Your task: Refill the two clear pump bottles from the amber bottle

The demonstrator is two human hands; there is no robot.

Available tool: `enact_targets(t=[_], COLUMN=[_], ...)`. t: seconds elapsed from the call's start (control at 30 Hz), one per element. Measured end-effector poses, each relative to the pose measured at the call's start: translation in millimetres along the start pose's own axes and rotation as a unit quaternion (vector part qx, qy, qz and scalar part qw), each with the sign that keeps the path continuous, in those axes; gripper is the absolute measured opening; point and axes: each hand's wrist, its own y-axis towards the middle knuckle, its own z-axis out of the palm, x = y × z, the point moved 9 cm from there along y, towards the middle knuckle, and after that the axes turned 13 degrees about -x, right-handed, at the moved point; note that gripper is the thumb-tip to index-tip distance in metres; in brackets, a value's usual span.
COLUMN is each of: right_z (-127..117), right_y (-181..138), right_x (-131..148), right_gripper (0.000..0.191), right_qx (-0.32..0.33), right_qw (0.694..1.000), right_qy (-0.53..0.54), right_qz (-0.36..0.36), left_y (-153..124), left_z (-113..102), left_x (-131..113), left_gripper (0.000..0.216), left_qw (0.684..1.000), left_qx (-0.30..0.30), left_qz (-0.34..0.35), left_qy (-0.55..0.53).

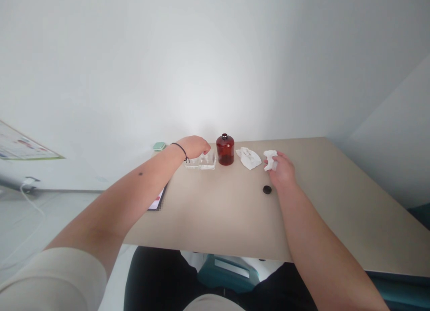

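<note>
My left hand [195, 146] reaches over a clear plastic tray [208, 166] near the wall. Its fingers are bent downward at the tray, and whatever they may hold is hidden. Just right of the tray stands an amber bottle [225, 150], upright, with its neck uncapped. A crumpled white tissue [249, 158] with faint stains lies beside the bottle. Farther right, my right hand [282, 167] is closed around a wadded white tissue [270, 159]. Below that hand, a small round black cap [267, 189] rests on the table.
The beige table [215, 221] backs onto a white wall. A phone or tablet [157, 202] lies partly under my left forearm, and a small green box [159, 146] sits at the back left corner. A teal stool or bin [228, 273] shows below the front edge.
</note>
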Motion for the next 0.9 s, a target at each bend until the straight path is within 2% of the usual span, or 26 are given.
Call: enact_targets(t=[0.23,0.4,0.53,0.63,0.73,0.8,0.9], right_z=[0.8,0.7,0.5,1.0,0.5,-0.3,-0.6], right_y=[-1.1,-0.9,0.7,2.3,4.1,5.0,5.4], right_x=[1.0,0.9,-0.3,-2.3,-3.6,-3.3,-2.0], right_gripper=[0.032,0.032,0.032,0.032,0.032,0.032,0.030], right_qx=[0.002,0.005,0.006,0.010,0.012,0.014,0.022], right_qw=[1.000,1.000,1.000,1.000,1.000,1.000,1.000], right_qy=[-0.001,0.000,0.008,0.011,0.013,0.014,0.015], right_qz=[0.001,0.001,-0.003,-0.005,-0.010,-0.013,-0.017], left_y=[2.4,-5.8,-10.9,-5.9,4.2,12.0,23.0], left_z=[1.0,-2.2,-3.8,-11.9,-18.3,-25.0,-28.9], left_x=[-6.0,-1.6,5.0,1.3,-9.3,-18.4,-27.4], left_gripper=[0.043,0.067,0.075,0.074,0.106,0.119,0.124], left_qw=[1.000,0.997,0.978,0.938,0.892,0.873,0.881], left_qx=[0.018,0.000,-0.060,-0.151,-0.204,-0.231,-0.227], left_qz=[-0.021,-0.049,-0.101,-0.138,-0.190,-0.215,-0.251], left_qy=[-0.006,-0.057,-0.173,-0.281,-0.356,-0.371,-0.330])
